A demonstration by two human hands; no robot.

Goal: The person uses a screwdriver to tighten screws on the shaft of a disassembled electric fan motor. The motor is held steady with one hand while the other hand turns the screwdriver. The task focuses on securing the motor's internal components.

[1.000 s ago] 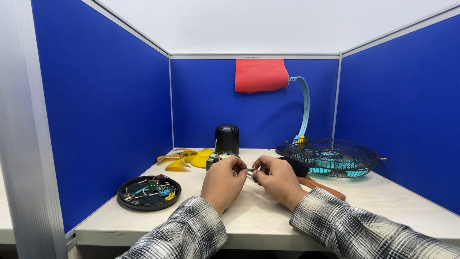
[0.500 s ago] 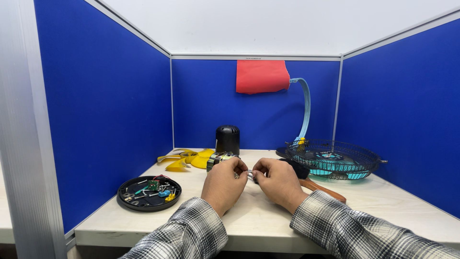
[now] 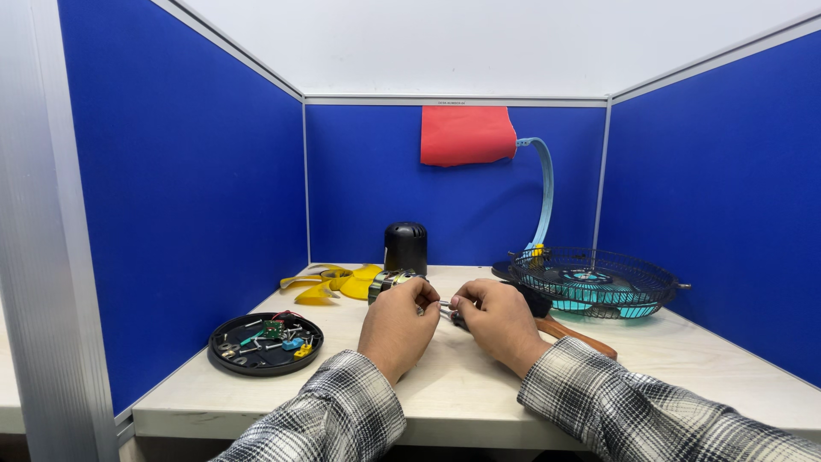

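The fan motor (image 3: 392, 282), a small metal-banded cylinder, lies on the table (image 3: 684, 376) at the fingertips of the left hand (image 3: 398, 325). That hand is curled closed, its fingers on the motor's near end. The right hand (image 3: 496, 321) sits just right of the motor, fingers pinched shut on a thin silvery shaft or tool tip (image 3: 445, 306) running between the two hands; which it is cannot be told. A wooden-handled tool (image 3: 573, 334) lies under and behind the right hand, angled away from the motor.

Step in hand, as judged: work on the motor's shaft end during disassembly or reassembly of a fan. The next move calls for a steady grip on the motor body and fine fingertip control at the shaft.

Behind the motor stands a black cylindrical housing (image 3: 405, 246). Left of the motor lie the yellow fan blades (image 3: 338, 282); further left and nearer, a round black tray (image 3: 266, 344) holds small parts. Right of the motor sits the wire fan guard (image 3: 594, 282).
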